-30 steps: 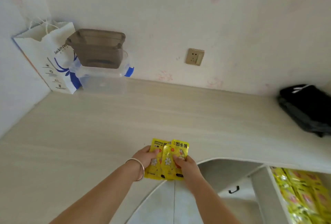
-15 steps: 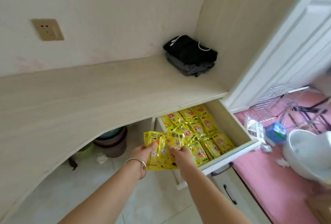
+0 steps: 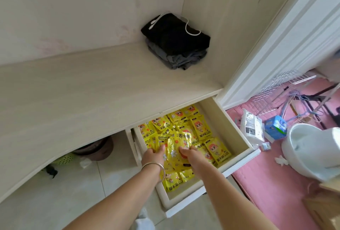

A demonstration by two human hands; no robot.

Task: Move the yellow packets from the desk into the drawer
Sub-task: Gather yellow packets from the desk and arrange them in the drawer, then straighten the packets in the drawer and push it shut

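Observation:
The open drawer (image 3: 237, 132) under the pale wooden desk (image 3: 82, 89) holds several yellow packets (image 3: 199, 126). Over its middle I hold a small fan of yellow packets (image 3: 175, 147) between both hands. My left hand (image 3: 154, 155), with a silver bangle at the wrist, grips the fan's left edge. My right hand (image 3: 187, 153) pinches its right side with thumb on top. The held packets hang just above those lying in the drawer. No yellow packets show on the visible part of the desk.
Folded black and grey clothes (image 3: 176, 43) with a white cord lie in the desk's back right corner. A brown bin (image 3: 95, 149) and green basket (image 3: 63, 159) stand under the desk. On the pink mat at right are a white basin (image 3: 311, 148), a blue box (image 3: 276, 127) and a white bag (image 3: 251, 128).
Both hands carried the fan of packets off the desk's front edge, rightwards, to above the open drawer. My view swung right with them.

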